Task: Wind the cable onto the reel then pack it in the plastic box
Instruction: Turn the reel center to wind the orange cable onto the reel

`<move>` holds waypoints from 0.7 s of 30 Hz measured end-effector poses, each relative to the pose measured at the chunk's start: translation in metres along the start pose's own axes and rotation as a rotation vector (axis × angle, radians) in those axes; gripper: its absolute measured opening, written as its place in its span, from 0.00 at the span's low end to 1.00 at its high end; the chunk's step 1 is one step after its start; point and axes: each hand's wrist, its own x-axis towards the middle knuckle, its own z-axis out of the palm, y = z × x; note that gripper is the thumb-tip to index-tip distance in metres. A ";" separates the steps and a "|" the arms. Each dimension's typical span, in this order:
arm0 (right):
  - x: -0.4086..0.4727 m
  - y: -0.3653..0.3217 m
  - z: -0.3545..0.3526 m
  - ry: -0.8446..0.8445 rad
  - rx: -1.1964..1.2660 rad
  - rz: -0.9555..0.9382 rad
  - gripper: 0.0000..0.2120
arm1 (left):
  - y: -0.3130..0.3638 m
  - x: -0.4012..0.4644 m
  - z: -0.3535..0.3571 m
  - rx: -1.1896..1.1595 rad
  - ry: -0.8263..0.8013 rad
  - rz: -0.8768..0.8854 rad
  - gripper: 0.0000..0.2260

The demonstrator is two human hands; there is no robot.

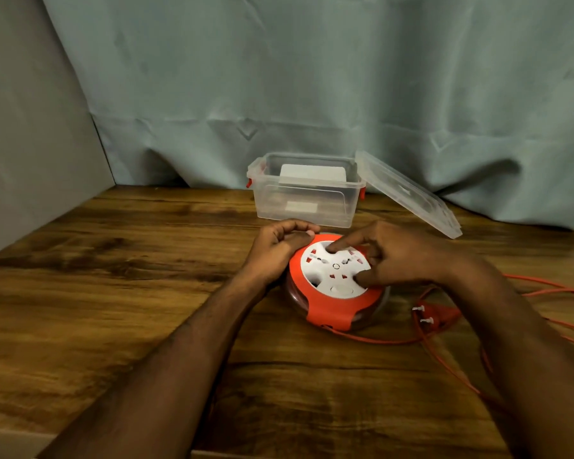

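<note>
An orange and white cable reel [332,293] with sockets on its white face lies flat on the wooden table [113,293]. My left hand [279,246] grips the reel's upper left rim. My right hand [391,256] rests on the white face, fingertips pressed into its recesses. Orange cable [391,341] leaves the reel's front and runs loose to the right, where its plug [434,318] lies with white pins showing. The clear plastic box [307,190] stands open behind the reel.
The box's clear lid [408,193] leans against its right side. Something white lies inside the box. A pale blue curtain [312,77] hangs behind the table and a grey panel [30,144] closes off the left. More loose cable trails off the right edge.
</note>
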 end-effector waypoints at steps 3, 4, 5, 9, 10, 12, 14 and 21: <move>0.002 0.002 0.002 0.000 -0.009 0.011 0.30 | 0.001 -0.001 0.001 0.008 -0.013 0.007 0.07; 0.001 0.000 0.001 -0.002 0.001 0.029 0.30 | 0.001 -0.001 0.001 0.007 -0.006 0.008 0.07; 0.001 0.002 0.001 0.008 0.012 0.030 0.29 | 0.001 -0.001 0.000 0.007 0.001 0.010 0.08; 0.001 0.003 0.004 0.034 0.033 0.036 0.27 | 0.000 -0.001 0.000 0.008 0.013 0.007 0.08; 0.001 0.003 0.004 0.035 0.035 0.038 0.28 | -0.001 -0.001 0.000 0.010 0.013 0.009 0.07; 0.001 0.003 0.005 0.041 0.025 0.049 0.30 | -0.001 -0.001 -0.001 0.018 0.016 0.010 0.07; 0.001 0.001 0.005 0.050 0.023 0.072 0.34 | -0.001 -0.001 0.000 0.021 0.020 0.013 0.07; 0.004 -0.001 0.010 0.132 -0.013 0.091 0.33 | -0.002 0.000 0.000 0.009 0.041 0.016 0.07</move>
